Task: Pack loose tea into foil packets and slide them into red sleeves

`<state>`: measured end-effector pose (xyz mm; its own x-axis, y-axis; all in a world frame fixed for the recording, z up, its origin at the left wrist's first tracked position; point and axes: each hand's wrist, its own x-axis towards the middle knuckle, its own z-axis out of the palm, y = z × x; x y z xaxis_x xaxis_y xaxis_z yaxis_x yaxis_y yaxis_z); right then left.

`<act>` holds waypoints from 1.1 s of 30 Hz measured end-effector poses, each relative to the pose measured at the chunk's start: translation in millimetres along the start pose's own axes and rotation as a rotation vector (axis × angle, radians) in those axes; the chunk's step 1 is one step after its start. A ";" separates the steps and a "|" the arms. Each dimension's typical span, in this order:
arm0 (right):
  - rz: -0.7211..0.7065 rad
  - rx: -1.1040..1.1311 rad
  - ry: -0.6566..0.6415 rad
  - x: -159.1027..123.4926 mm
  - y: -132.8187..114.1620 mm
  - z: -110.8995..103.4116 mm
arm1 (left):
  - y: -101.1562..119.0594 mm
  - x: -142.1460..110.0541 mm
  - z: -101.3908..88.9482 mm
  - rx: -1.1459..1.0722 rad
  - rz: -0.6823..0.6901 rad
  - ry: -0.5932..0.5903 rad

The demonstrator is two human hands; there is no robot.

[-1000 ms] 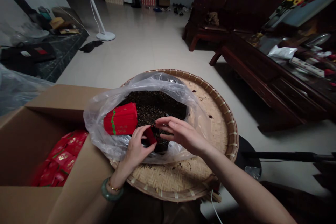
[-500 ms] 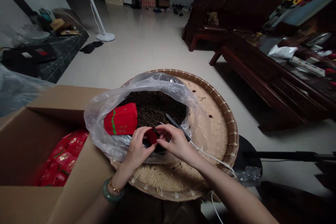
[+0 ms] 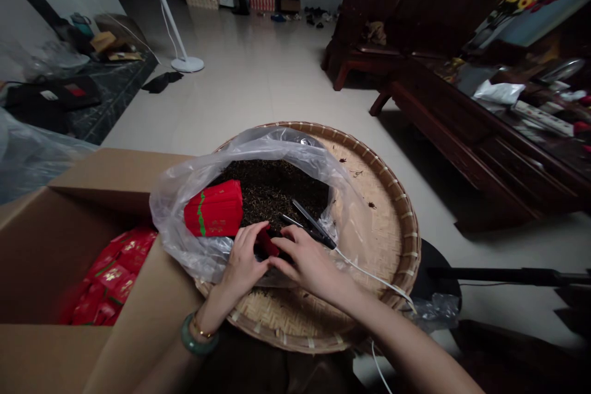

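Pinching a pouch (image 3: pixel 268 244) over the near side of the bag (image 3: pixel 205 262), the left hand (image 3: pixel 244 260) meets the right hand (image 3: pixel 308 258), curled at the pouch's right edge, its pinch unclear. Dark shreds (image 3: pixel 263 194) and a red stack (image 3: pixel 215 208) lie in the bag, within a tray (image 3: pixel 410 231); left, a box (image 3: pixel 154 280) holds packets (image 3: pixel 119 271).

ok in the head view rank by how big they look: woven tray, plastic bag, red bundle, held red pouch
1. Woven tray
2. Plastic bag
3. Red bundle
4. Red pouch, partly hidden, so ranked by what shows
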<state>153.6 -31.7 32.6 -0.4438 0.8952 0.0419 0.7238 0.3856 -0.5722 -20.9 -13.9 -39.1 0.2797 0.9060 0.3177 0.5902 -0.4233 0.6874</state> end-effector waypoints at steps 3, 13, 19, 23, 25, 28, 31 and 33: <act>-0.001 0.107 0.051 1.6 2.3 -1.6 | -0.1 0.1 0.4 0.016 0.023 0.005; 0.042 0.174 0.178 7.3 5.0 -1.1 | 0.6 0.1 0.8 0.020 0.048 0.021; 0.028 0.168 0.104 18.6 9.2 7.2 | 0.5 0.1 1.7 0.030 0.064 0.007; 0.013 0.239 0.219 20.6 8.6 5.5 | -0.2 0.7 0.9 0.033 0.055 -0.001; 0.027 0.342 0.321 18.7 10.3 0.3 | -0.6 1.3 -0.4 0.027 0.043 -0.002; 0.125 0.440 0.389 13.9 15.5 -9.1 | -1.0 2.3 -2.2 0.022 0.029 0.006; 0.164 0.335 0.274 9.4 17.7 -12.2 | -0.4 2.8 -2.7 0.020 0.023 0.008; 0.129 0.250 0.187 8.0 15.6 -8.1 | 0.6 2.9 -2.1 0.019 0.022 -0.001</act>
<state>165.6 -16.7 30.7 -0.2357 0.9674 0.0926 0.6056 0.2207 -0.7645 -21.4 -11.5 -36.4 0.2939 0.8963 0.3322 0.5984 -0.4435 0.6673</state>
